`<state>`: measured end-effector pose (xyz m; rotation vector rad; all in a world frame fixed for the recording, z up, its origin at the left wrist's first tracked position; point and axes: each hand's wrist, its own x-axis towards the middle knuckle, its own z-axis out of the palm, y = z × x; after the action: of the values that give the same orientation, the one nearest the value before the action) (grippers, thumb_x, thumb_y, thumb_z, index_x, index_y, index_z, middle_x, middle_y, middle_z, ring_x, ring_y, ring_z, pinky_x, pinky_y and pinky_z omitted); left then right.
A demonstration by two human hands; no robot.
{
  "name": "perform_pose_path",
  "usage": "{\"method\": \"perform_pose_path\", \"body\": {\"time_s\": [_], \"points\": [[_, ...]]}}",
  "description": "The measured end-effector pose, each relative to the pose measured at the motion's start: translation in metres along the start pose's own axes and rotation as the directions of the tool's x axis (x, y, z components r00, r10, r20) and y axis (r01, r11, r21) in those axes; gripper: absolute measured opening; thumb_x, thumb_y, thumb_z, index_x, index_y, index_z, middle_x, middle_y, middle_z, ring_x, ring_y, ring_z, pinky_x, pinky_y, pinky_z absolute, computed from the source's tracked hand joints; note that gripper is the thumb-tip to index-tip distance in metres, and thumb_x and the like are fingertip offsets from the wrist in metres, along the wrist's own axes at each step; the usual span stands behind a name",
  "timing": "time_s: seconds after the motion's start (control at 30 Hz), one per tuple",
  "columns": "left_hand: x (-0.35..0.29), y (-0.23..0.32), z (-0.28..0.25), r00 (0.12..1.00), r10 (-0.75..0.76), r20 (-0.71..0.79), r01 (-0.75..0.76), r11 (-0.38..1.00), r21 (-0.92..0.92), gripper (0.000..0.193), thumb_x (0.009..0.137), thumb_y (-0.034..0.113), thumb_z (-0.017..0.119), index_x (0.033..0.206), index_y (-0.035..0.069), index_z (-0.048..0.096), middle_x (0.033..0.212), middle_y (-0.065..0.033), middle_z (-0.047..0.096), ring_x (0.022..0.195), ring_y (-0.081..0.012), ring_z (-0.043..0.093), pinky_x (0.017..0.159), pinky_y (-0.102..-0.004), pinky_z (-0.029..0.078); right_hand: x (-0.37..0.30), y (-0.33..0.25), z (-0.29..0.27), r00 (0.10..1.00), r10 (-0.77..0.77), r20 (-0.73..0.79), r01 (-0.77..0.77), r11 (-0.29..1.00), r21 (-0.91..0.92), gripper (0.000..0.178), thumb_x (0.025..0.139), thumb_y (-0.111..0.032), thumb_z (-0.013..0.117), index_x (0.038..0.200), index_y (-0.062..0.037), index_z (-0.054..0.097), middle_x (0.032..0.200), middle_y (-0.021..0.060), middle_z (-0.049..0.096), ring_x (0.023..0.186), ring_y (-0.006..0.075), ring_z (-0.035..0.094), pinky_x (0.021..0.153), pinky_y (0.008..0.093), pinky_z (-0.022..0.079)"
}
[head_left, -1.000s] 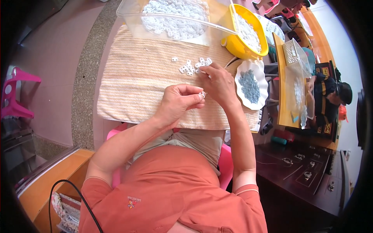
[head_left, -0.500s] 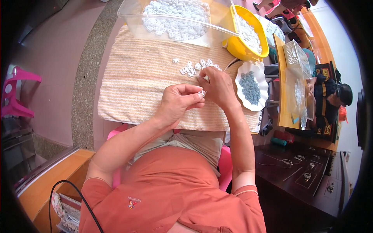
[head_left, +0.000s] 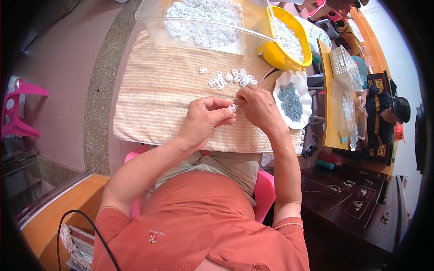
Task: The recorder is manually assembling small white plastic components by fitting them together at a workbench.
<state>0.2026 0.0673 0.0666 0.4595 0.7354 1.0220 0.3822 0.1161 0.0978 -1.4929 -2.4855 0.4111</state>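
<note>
My left hand (head_left: 205, 119) pinches a small white plastic piece (head_left: 233, 107) at its fingertips, over a beige striped towel (head_left: 158, 99). The fingertips of my right hand (head_left: 255, 108) meet the same piece from the right. Just beyond the hands, a loose cluster of several small white pieces (head_left: 230, 78) lies on the towel. A white scalloped dish (head_left: 303, 115) holding small grey-blue parts (head_left: 290, 100) sits right of my right hand.
A clear plastic tray (head_left: 149, 18) of white pieces and a yellow bowl (head_left: 275, 56) of white pieces stand at the towel's far edge. Another person (head_left: 384, 119) sits at a wooden table (head_left: 332, 140) on the right. A pink stool (head_left: 20, 113) stands at left, a dark table (head_left: 352, 226) lower right.
My right hand has drawn back from the loose cluster to meet my left hand at the small white piece. My left hand has stayed in place.
</note>
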Motion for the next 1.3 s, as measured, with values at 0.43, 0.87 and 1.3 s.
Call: {"method": "perform_pose_path", "body": {"time_s": [0.43, 0.87, 1.3], "points": [[0.003, -0.001, -0.004, 0.999, 0.013, -0.033, -0.014, 1.0, -0.024, 0.014, 0.085, 0.0, 0.064, 0.099, -0.004, 0.063, 0.088, -0.0097, 0.067, 0.076, -0.0148, 0.066, 0.073, -0.0264, 0.057, -0.005, -0.001, 0.004, 0.999, -0.038, 0.012, 0.037, 0.998, 0.048, 0.018, 0.078, -0.005, 0.064, 0.096, -0.0041, 0.066, 0.081, 0.0172, 0.062, 0.077, 0.0353, 0.062, 0.069, 0.0416, 0.049], [0.004, -0.003, -0.005, 0.999, -0.039, -0.015, 0.039, 0.999, 0.006, 0.016, 0.085, 0.0, 0.064, 0.1, -0.003, 0.063, 0.09, -0.0095, 0.067, 0.077, -0.0151, 0.066, 0.074, -0.0276, 0.058, -0.037, 0.018, 0.029, 0.956, 0.289, 0.056, -0.193, 0.473, 0.859, 0.027, 0.083, -0.002, 0.07, 0.109, 0.0042, 0.063, 0.083, 0.0035, 0.065, 0.073, 0.0075, 0.06, 0.064, 0.0216, 0.051], [0.003, -0.005, -0.002, 0.996, -0.085, -0.018, 0.085, 0.996, 0.033, 0.016, 0.085, 0.001, 0.065, 0.101, -0.003, 0.063, 0.091, -0.0102, 0.067, 0.079, -0.0146, 0.066, 0.074, -0.0272, 0.058, -0.045, 0.015, 0.038, 0.967, 0.246, 0.067, -0.134, 0.269, 0.954, 0.03, 0.084, -0.001, 0.069, 0.112, 0.004, 0.063, 0.085, 0.006, 0.066, 0.073, 0.0105, 0.063, 0.065, 0.0234, 0.054]]}}
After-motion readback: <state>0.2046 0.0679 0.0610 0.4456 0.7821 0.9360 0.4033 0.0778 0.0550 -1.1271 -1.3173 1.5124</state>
